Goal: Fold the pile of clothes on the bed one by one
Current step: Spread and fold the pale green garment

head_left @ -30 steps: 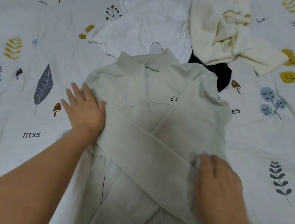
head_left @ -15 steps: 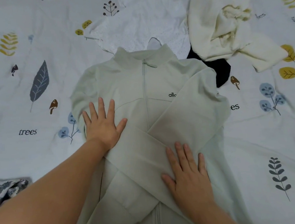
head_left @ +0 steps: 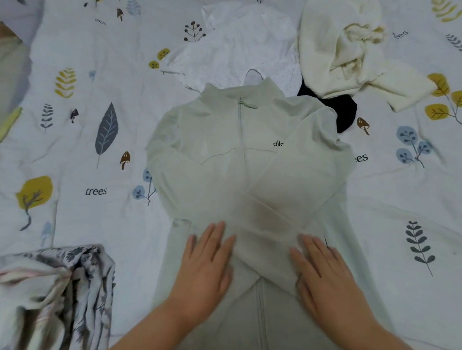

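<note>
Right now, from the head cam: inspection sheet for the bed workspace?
Surface: bedsheet, leaf and mushroom print, wrinkled.
Job's things: jacket flat, zip up, sleeves crossed over the front; white top, cream sweater and black garment unfolded beyond its collar.
Clutter: floral cloth bunched at lower left.
Grippers: left hand and right hand flat on the jacket, fingers straight.
Cables: nothing seen.
Surroundings: bed edge, upper left, blurred.

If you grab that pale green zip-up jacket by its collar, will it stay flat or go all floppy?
Probably floppy: the pale green zip-up jacket is thin soft cloth, lying limp on the bed. Its crossed sleeves would likely slide apart, since only the flat left hand and right hand press them down. It looks light.
</note>
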`<state>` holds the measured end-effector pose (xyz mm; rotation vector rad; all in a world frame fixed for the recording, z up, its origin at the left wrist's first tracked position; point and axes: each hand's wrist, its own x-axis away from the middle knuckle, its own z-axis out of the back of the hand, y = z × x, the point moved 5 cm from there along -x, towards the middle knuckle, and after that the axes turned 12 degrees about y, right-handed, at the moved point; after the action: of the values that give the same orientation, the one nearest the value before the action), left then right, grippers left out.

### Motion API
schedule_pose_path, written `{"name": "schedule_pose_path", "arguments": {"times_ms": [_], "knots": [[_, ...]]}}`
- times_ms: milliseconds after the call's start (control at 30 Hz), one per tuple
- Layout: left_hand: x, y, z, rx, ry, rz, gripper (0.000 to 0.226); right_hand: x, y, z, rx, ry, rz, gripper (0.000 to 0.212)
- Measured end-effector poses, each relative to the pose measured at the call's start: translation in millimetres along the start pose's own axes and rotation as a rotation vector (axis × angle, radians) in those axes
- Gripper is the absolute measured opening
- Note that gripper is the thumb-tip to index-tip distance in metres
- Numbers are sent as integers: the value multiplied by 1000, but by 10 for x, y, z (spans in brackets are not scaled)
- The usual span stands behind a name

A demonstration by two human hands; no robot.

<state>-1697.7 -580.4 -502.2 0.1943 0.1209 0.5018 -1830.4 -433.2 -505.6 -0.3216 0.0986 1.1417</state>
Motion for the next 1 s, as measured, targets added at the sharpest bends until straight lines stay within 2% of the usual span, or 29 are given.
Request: {"name": "schedule_pose_path", "arguments": {"times_ms": [100, 200, 300, 467, 533, 567, 600, 633, 667, 700, 733, 767, 800, 833, 867, 900, 933, 1000], "knots": [[570, -57, -8, -77, -138, -66, 58, 349, 92, 72, 13, -89, 103, 65], [1028, -141, -66, -125, -285, -181, 81, 651, 217, 42, -2, -279, 160, 109], [1223, -259, -100, -118, -363, -187, 105, 787, 322, 56, 13, -391, 204, 118], [1246, -311, -57, -59, -275, -122, 112, 789, 368, 139, 15, -279, 196, 116], [1243, -318, -35, -2, -221, -89, 101, 756, 436, 181, -24, -272, 108, 112], [1230, -308, 5, 39, -180, -90, 88, 734, 466, 217, -29, -270, 80, 106], [1199, -305, 78, 79, -126, -71, 68, 703, 495, 257, -19, -286, 79, 93], [1179, -328, 134, 122, -76, -59, 44, 676, 533, 331, -21, -244, 87, 70], [1145, -366, 193, 149, -78, -20, 26, 659, 510, 432, -19, -123, 123, 36], [1115, -426, 218, 216, -113, 46, 27, 649, 538, 476, 0, -119, 143, 16], [1074, -495, 267, 276, -147, 140, 25, 631, 586, 456, 11, -190, 145, 50], [1048, -574, 284, 328, -179, 204, 16, 595, 580, 453, 19, -186, 160, 71], [1037, -642, 291, 351, -209, 245, 30, 558, 591, 483, -12, -188, 102, 75], [1009, -689, 312, 373, -219, 287, 46, 521, 627, 516, -84, -167, 66, 67], [964, -740, 343, 384, -211, 342, 55, 447, 670, 581, -161, -147, 3, 48], [906, -798, 360, 398, -203, 391, 57, 341, 683, 645, -240, -96, -59, 23], [830, -854, 387, 430, -174, 439, 58, 256, 747, 669, -301, -69, -158, 13], [656, -965, 475, 583, -74, 564, 54, 142, 890, 663, -386, -73, -344, 50]]}}
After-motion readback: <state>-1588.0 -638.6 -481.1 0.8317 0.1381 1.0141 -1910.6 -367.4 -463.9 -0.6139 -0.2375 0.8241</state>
